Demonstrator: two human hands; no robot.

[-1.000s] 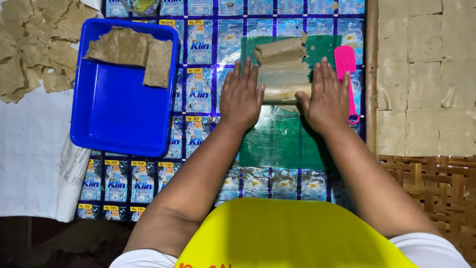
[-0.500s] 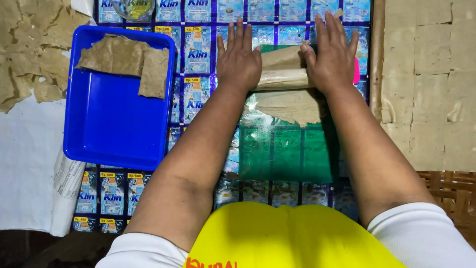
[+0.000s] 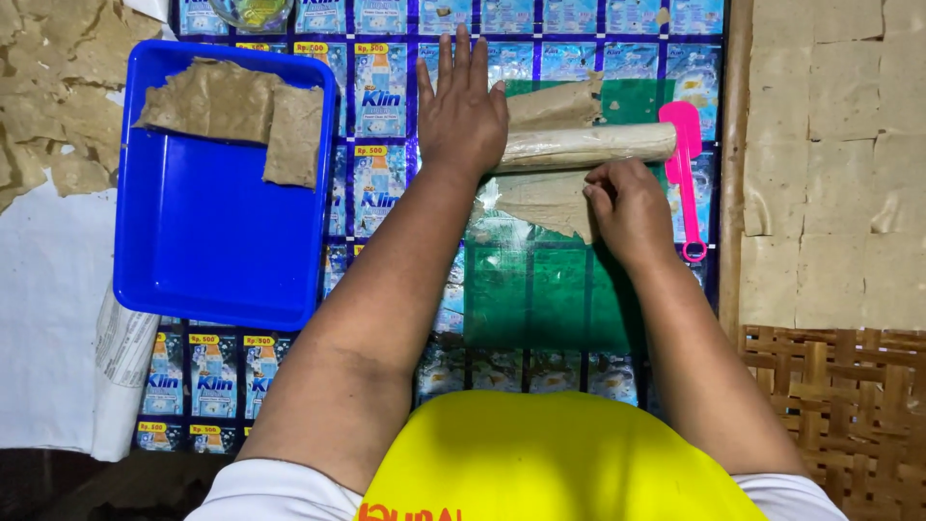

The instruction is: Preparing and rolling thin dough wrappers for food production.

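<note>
My left hand (image 3: 461, 108) lies flat, fingers spread, on the left end of a pale rolling pin (image 3: 588, 146). The pin rests across a thin sheet of brown dough (image 3: 540, 198) spread on a green plastic sheet (image 3: 545, 294). My right hand (image 3: 629, 205) sits just below the pin, fingers curled, pinching the dough's near edge. More dough (image 3: 555, 103) shows beyond the pin.
A blue tray (image 3: 207, 251) at left holds flat dough pieces (image 3: 236, 108). A pink spatula (image 3: 687, 159) lies right of the pin. Cut dough squares (image 3: 834, 145) cover the right side, torn dough scraps (image 3: 48, 87) the far left. A glass bowl (image 3: 251, 12) sits at top; woven matting (image 3: 839, 405) lower right.
My right hand left the rolling pin and came down to the dough's near edge. My left hand stayed on the pin's left end.
</note>
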